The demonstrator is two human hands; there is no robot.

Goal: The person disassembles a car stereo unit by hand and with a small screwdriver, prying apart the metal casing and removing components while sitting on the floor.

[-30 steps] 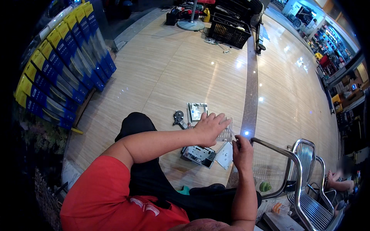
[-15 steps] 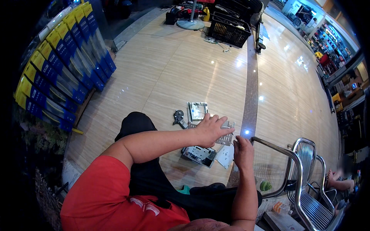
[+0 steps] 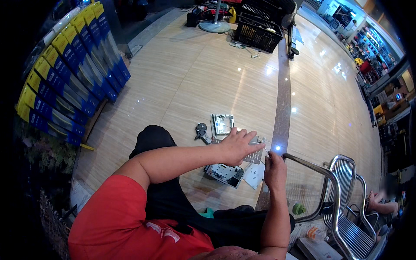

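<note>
My left hand [image 3: 236, 147] lies over a perforated grey metal plate [image 3: 252, 156] on the floor, its fingers stretched out and apart. Closed in a pinch, my right hand [image 3: 275, 167] holds a thin metal rod-like tool [image 3: 266, 150], whose tip points at the plate's right edge beside my left fingertips; its handle is hidden in the fist. Nearer me sits an opened metal device housing [image 3: 225, 173] with parts inside. A flat whitish sheet [image 3: 255, 175] rests against its right side. Beyond the plate lie a white metal frame [image 3: 223, 125] and a small black part with a round end [image 3: 201, 132].
A chrome metal chair [image 3: 342, 195] stands close to my right arm, with a green round object [image 3: 298, 209] by its leg. To the left, blue and yellow packages [image 3: 73, 65] hang in a row. Black crates [image 3: 258, 34] and a round stand base [image 3: 214, 27] are at the back.
The thin tool in my right hand has tilted slightly, with the hand turning a little. The left hand stays put over the plate.
</note>
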